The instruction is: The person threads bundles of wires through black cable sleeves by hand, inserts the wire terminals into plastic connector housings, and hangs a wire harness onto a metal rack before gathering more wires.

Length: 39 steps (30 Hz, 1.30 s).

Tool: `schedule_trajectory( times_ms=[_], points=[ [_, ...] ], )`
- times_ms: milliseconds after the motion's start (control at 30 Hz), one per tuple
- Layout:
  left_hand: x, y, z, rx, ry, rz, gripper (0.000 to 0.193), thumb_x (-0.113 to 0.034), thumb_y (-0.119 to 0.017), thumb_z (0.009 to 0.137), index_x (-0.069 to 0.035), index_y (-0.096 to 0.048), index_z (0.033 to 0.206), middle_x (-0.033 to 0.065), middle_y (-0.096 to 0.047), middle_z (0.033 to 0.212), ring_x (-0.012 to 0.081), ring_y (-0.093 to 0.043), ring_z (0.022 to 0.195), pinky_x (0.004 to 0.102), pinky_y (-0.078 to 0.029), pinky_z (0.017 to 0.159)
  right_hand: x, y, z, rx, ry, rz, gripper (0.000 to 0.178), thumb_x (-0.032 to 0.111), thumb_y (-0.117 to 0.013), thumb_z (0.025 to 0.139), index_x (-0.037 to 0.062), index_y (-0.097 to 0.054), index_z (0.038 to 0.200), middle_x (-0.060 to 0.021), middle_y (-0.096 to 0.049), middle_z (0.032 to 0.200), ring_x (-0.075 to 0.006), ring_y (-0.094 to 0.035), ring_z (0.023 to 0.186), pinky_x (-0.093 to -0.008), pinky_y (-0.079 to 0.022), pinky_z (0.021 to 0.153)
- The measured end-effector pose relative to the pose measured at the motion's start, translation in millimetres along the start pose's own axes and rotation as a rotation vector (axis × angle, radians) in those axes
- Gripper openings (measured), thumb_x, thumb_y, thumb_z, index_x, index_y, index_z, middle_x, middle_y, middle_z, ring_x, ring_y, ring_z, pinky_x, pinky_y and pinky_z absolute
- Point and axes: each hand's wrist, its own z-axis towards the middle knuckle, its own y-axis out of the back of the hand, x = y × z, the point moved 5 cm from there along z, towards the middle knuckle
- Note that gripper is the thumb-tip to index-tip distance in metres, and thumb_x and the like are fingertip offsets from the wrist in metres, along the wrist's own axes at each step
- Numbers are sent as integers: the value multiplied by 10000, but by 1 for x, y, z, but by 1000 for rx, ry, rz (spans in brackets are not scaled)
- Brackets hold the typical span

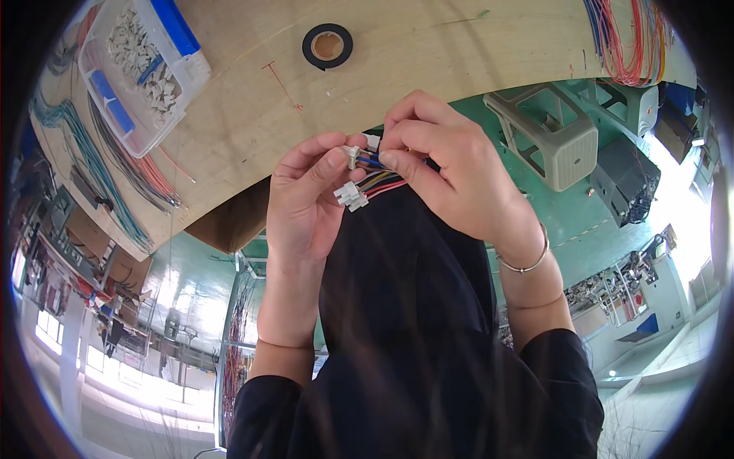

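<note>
The left hand (306, 203) pinches a small white connector (352, 155) between thumb and forefinger, and the right hand (451, 172) pinches the coloured wires (376, 180) just beside it, with more white connectors (350, 196) hanging below; where the wires end is hidden behind the fingers and the dark clothing. On the far left of the wooden table (252, 99) stands a clear plastic box (141, 69) with blue parts, full of small white pieces, cut off at the edge. A black tape roll (327, 46) lies far, a grey stool (547, 138) is at right.
</note>
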Motion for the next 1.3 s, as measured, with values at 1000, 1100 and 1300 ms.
schedule_trajectory(
  times_ms=[1000, 1100, 1300],
  points=[
    [-13, -5, 6, -23, -97, 146, 125, 40, -540, 760, 40, -548, 884, 180, -589, 888, 182, -591, 751, 270, -504, 685, -14, -6, 17, 107, -59, 69, 153, 68, -491, 802, -48, -459, 707, -84, -428, 748, -192, -409, 615, -270, -346, 569],
    [-13, -8, 5, -48, -159, 237, 122, 49, -545, 754, 51, -543, 877, 179, -588, 883, 180, -586, 758, 273, -503, 691, -9, -7, 15, -7, -65, -25, 131, 55, -486, 794, -45, -461, 713, -109, -436, 763, -235, -433, 645, -295, -361, 591],
    [-16, -8, 5, -70, -195, 232, 123, 44, -547, 757, 52, -540, 879, 176, -586, 881, 180, -581, 771, 280, -501, 700, -1, -8, 15, -109, -35, -142, 82, 34, -484, 781, -38, -481, 743, -123, -443, 792, -271, -457, 691, -312, -379, 625]
  ],
)
